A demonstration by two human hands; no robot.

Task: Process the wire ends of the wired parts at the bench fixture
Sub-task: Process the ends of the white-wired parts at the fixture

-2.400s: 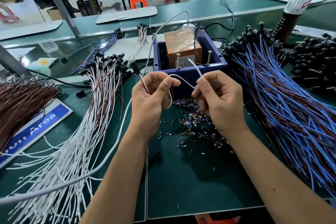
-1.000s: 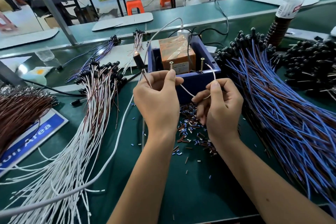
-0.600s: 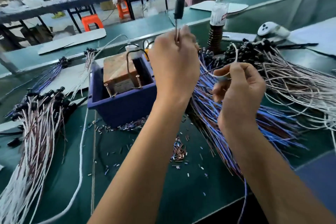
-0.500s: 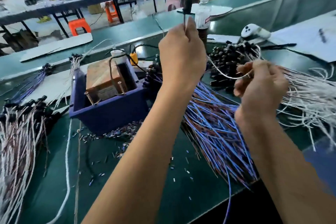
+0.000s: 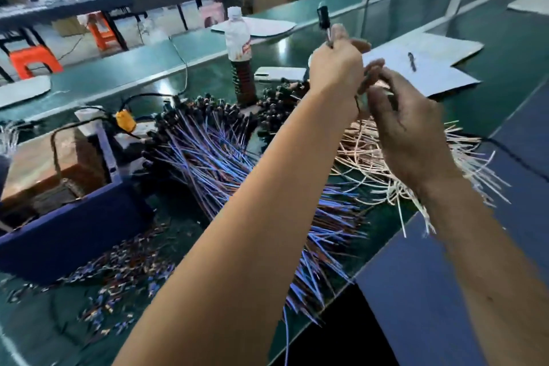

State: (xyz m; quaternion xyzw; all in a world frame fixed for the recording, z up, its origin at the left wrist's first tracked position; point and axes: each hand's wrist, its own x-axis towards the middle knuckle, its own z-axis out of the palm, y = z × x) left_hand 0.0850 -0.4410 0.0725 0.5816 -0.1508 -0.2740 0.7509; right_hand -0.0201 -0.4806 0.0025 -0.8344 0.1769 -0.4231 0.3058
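Bench top: green. Fixture box: dark blue. Wire bundle, centre: blue w/ black caps. Bundle nr right edge: white/pinkish. Stool: orange. Bottle: red-white label.

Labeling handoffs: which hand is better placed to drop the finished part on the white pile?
Left, likely. The left hand pinches the part by its wire, raised over the white pile. The right hand is beside it; what it holds is too blurred to tell.
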